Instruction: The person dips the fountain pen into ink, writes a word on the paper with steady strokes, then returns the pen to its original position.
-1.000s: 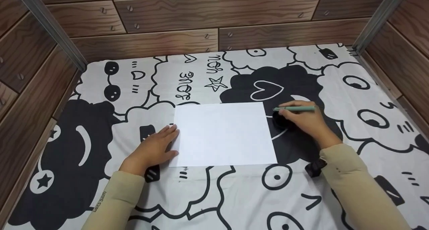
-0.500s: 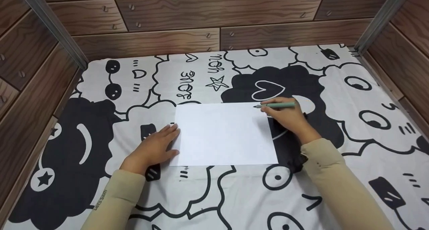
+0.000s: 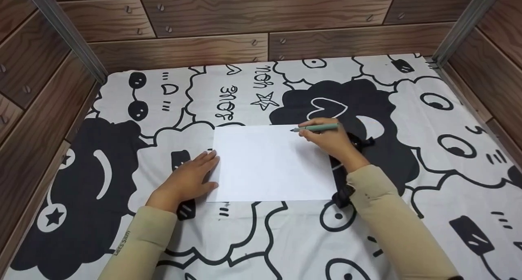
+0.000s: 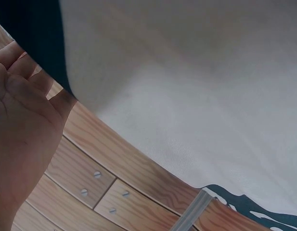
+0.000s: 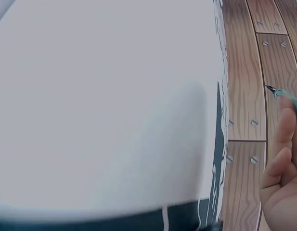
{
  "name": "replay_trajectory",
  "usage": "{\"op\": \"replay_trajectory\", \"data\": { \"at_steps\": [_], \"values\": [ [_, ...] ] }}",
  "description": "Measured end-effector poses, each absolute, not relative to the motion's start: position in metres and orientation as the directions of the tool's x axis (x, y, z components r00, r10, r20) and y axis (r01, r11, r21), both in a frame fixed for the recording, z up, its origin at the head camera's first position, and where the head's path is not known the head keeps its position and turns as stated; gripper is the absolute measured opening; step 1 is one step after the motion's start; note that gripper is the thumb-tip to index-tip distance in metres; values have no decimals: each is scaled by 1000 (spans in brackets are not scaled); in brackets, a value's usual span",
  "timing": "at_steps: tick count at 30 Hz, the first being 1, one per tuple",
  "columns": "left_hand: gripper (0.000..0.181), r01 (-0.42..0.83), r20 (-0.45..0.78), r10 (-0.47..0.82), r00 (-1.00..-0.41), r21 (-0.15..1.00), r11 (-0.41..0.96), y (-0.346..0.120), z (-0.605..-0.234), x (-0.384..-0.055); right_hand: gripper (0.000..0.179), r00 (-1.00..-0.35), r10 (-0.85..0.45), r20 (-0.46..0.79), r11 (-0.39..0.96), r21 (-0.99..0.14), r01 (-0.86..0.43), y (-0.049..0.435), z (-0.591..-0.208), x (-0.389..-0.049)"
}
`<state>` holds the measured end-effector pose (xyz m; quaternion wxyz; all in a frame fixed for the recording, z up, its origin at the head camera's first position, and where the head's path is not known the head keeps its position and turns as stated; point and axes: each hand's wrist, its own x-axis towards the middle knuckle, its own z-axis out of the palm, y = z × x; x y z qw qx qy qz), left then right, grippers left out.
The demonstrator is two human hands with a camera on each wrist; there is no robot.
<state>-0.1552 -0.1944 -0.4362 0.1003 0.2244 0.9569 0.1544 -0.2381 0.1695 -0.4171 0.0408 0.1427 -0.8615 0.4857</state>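
Observation:
A blank white sheet of paper (image 3: 261, 165) lies flat on the patterned cloth. My left hand (image 3: 185, 182) rests at the sheet's left edge, its fingertips and thumb touching the border. Between the thumb and fingers of my right hand (image 3: 326, 139) is a green pen (image 3: 322, 127), held nearly level over the sheet's upper right part. The dark pen tip (image 3: 293, 130) points left, close to the top edge. In the right wrist view the green pen (image 5: 288, 96) shows its bare nib, with my right hand's fingers (image 5: 285, 130) curled behind it. The left wrist view shows my left palm (image 4: 28, 115).
A black-and-white cartoon cloth (image 3: 220, 239) covers the table. Wood-plank panels (image 3: 212, 18) stand along the back and both sides, with grey metal posts (image 3: 65, 35) in the corners. A black wrist-camera mount (image 3: 344, 194) sits by my right wrist over the sheet's right edge.
My right hand has carried the pen leftward, from beyond the sheet's right side to over its upper right part. My left hand has stayed at the left edge.

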Motion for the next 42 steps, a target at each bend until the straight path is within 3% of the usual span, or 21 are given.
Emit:
{"op": "replay_trajectory", "data": {
  "at_steps": [19, 42],
  "values": [
    [66, 388, -119, 450, -885, 346, 854, -194, -436, -155, 15, -971, -223, 91, 350, -922, -167, 123, -424, -242],
    [66, 389, -116, 450, -885, 344, 855, -194, -438, -156, 11, -948, -318, 23, 454, -874, -173, 101, -434, -245]
  ]
}}
